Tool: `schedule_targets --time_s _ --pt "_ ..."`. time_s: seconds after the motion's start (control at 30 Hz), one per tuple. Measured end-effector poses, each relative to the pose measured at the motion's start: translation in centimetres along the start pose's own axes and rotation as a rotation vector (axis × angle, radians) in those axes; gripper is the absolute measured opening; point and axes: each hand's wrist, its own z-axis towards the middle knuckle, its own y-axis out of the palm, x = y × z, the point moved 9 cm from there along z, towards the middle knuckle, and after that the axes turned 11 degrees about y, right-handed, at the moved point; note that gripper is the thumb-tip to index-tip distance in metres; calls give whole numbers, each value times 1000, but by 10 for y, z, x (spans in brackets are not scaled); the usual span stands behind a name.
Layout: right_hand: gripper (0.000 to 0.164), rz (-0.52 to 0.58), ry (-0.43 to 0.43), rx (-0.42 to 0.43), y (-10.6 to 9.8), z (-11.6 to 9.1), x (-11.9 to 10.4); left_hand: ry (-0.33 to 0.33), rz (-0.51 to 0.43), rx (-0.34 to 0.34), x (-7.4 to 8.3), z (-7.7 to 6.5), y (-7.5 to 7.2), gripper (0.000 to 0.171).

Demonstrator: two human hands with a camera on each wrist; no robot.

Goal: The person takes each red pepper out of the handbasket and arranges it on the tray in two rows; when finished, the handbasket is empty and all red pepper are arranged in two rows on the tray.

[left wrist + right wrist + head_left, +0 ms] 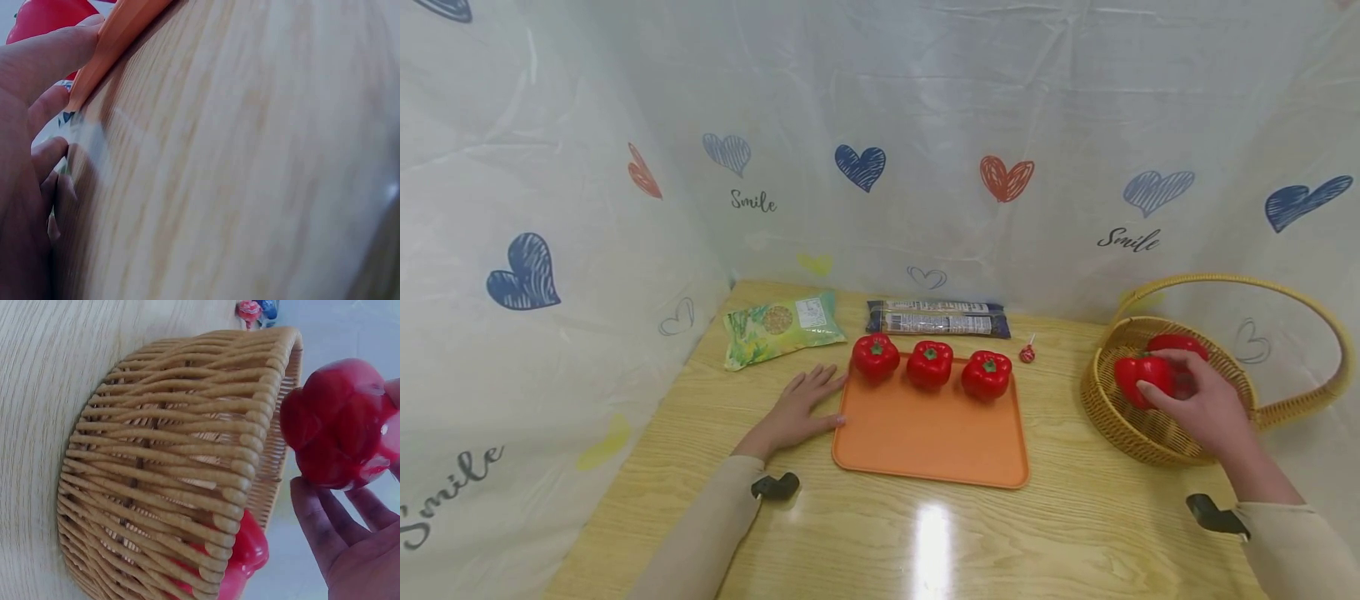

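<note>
My right hand grips a red bell pepper between thumb and fingers, just above the rim of a wicker basket. Inside that basket lies another red bell pepper, partly hidden by the hand in the head view. On the left, my left hand lies with fingers spread, thumb and fingertips at the left edge of an orange tray. Along the tray's back edge stand three red bell peppers, a left one, a middle one and a right one, stems up.
Behind the tray lie a green-yellow food packet and a dark blue long packet. A small red lollipop sits between tray and basket. The basket's tall handle arches over its right side. A patterned curtain hangs behind the table.
</note>
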Motion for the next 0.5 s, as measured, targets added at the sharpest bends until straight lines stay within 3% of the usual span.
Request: schedule_targets --time_s 0.33,0.5 --pt "66 97 -21 9 5 -5 -7 -3 -5 0 2 0 -1 78" --pt "68 113 -103 18 6 -6 -17 -5 -8 0 2 0 -1 78"
